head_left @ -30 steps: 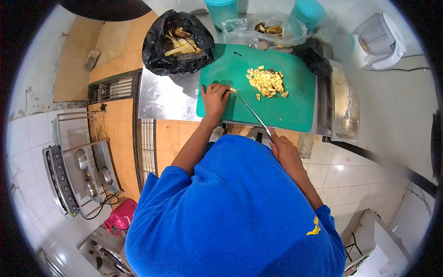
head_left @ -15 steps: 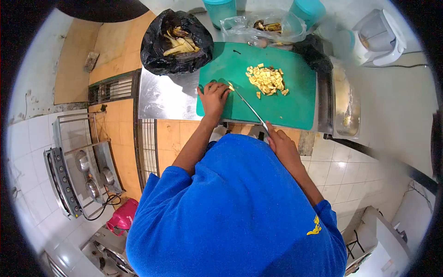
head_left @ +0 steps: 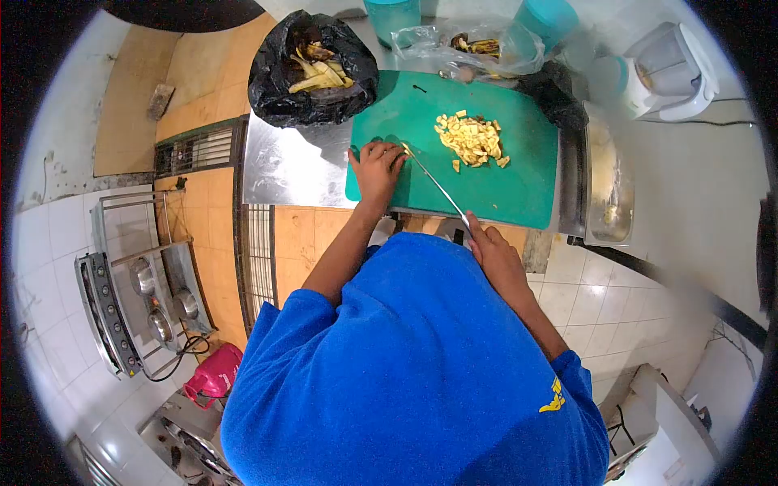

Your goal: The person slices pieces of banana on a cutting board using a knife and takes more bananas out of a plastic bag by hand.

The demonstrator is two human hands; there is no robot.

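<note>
My right hand (head_left: 491, 249) is closed round the handle of a knife (head_left: 438, 185), whose blade slants up and left across the green cutting board (head_left: 519, 194). At its tip lies a small pale yellow piece (head_left: 407, 149), beside the fingers of my left hand (head_left: 378, 168). That hand rests on the board's left part with fingers bent; whatever lies beneath them is mostly hidden. Right of the blade is a pile of chopped yellow pieces (head_left: 472, 140). A black bag (head_left: 271, 77) holding yellow peels (head_left: 322, 74) stands at the board's upper left corner.
Behind the board are a clear plastic bag (head_left: 421, 40) with dark-yellow fruit and two teal containers (head_left: 394, 20) (head_left: 548, 20). A metal tray (head_left: 620, 231) lies to the right, below a white appliance (head_left: 689, 73). A stove (head_left: 105, 316) and pink gas cylinder (head_left: 215, 373) are at left.
The knife and my right hand have shifted slightly up and left since the first frame. My left hand has barely moved. The small piece by the tip has changed position slightly.
</note>
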